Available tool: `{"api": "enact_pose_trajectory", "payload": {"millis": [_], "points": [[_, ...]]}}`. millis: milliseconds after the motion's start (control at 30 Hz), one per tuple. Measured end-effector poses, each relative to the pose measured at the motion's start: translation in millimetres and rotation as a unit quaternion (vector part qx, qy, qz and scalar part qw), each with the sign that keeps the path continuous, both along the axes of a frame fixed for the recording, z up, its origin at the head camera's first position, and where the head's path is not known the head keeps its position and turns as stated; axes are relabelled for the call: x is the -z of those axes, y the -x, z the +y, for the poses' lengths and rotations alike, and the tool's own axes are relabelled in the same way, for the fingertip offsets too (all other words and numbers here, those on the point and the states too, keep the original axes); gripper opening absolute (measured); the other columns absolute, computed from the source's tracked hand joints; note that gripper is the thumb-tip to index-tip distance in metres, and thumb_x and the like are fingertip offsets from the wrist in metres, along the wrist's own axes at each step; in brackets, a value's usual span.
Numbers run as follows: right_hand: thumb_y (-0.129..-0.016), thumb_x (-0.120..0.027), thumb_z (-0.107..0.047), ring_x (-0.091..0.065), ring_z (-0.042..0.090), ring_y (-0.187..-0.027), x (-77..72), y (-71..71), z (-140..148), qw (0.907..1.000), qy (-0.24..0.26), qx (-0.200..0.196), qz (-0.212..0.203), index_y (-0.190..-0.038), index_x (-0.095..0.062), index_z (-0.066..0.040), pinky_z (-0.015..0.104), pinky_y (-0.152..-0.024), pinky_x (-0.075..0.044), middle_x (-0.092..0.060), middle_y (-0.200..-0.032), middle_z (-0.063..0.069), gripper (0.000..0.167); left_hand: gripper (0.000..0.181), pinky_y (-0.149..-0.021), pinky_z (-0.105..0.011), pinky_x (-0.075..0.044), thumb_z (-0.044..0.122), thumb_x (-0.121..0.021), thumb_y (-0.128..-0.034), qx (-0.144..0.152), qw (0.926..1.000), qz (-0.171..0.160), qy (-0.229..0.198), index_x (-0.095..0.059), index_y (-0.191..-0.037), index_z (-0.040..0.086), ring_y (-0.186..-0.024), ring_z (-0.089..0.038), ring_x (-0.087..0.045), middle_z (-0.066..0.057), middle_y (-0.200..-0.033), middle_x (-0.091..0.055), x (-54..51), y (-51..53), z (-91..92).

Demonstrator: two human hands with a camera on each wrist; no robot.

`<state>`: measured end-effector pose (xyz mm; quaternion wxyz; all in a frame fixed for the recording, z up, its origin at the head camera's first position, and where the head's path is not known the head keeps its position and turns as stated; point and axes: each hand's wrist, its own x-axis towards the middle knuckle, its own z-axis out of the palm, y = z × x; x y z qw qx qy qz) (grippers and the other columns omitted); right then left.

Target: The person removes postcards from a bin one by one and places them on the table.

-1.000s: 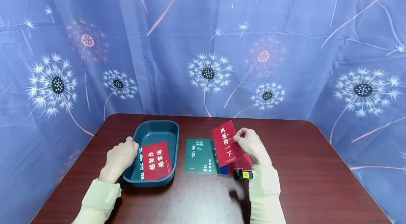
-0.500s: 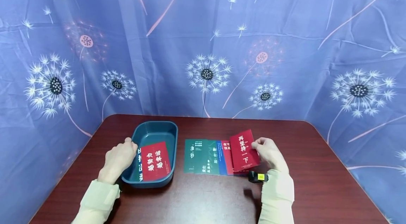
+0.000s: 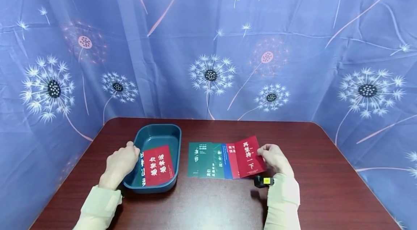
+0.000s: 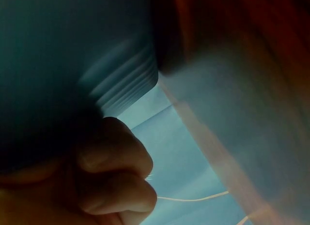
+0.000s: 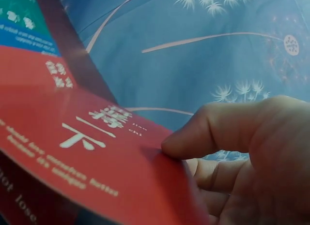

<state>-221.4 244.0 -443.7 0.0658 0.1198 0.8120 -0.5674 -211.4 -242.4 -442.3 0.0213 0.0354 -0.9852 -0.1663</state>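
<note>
Brown table [image 3: 221, 204] — right fingers [image 5: 206, 130] pinch red card [image 3: 250, 157], left fingers [image 4: 118, 152] grip bin [image 3: 159, 139].

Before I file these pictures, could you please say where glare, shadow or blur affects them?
Head: glare on the near table, dark shadow by the right sleeve; left wrist: very dim, blue tub blurred; right wrist: red card slightly soft.

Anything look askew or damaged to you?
The red card pinched in the right hand slants against the straighter overlapping row of cards; another red card lies slanted in the teal bin. No damage shows.
</note>
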Motion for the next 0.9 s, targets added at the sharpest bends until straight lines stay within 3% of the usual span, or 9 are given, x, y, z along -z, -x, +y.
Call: {"api": "enact_pose_trajectory", "payload": {"millis": [233,733,900], "points": [[-0.089,-0.054,-0.004,-0.064,0.021,-0.064,7.0,2.0,3.9,0.999,-0.042,-0.005,-0.014,-0.096,-0.054,0.008,0.038,-0.06,-0.056,-0.06,-0.087,0.019,0.014,0.034,-0.063,-0.053,-0.052,0.026,-0.044,-0.0998,0.002,1.0,0.0,-0.003,-0.047,-0.106,-0.008,-0.063,-0.027,-0.055,-0.014,-0.072,-0.052,-0.3,-0.1,1.2],[-0.086,-0.063,-0.007,-0.051,0.018,-0.061,11.8,3.8,6.0,0.9914,-0.127,0.009,-0.031,-0.089,-0.058,0.006,0.033,-0.056,-0.053,-0.05,-0.069,0.008,0.014,0.035,-0.065,-0.055,-0.052,0.026,-0.043,-0.1002,0.001,1.0,-0.003,-0.001,-0.047,-0.107,-0.009,-0.064,-0.029,-0.056,-0.015,-0.073,-0.053,-0.9,-1.2,0.6],[-0.088,-0.064,-0.009,-0.055,0.019,-0.062,10.1,3.5,5.9,0.9883,-0.148,0.019,-0.03,-0.093,-0.06,0.008,0.033,-0.057,-0.054,-0.056,-0.074,0.012,0.019,0.035,-0.065,-0.055,-0.052,0.026,-0.044,-0.1,0.001,1.0,0.0,0.0,-0.047,-0.107,-0.009,-0.064,-0.029,-0.056,-0.015,-0.074,-0.054,-0.3,-0.9,-0.2]]}}
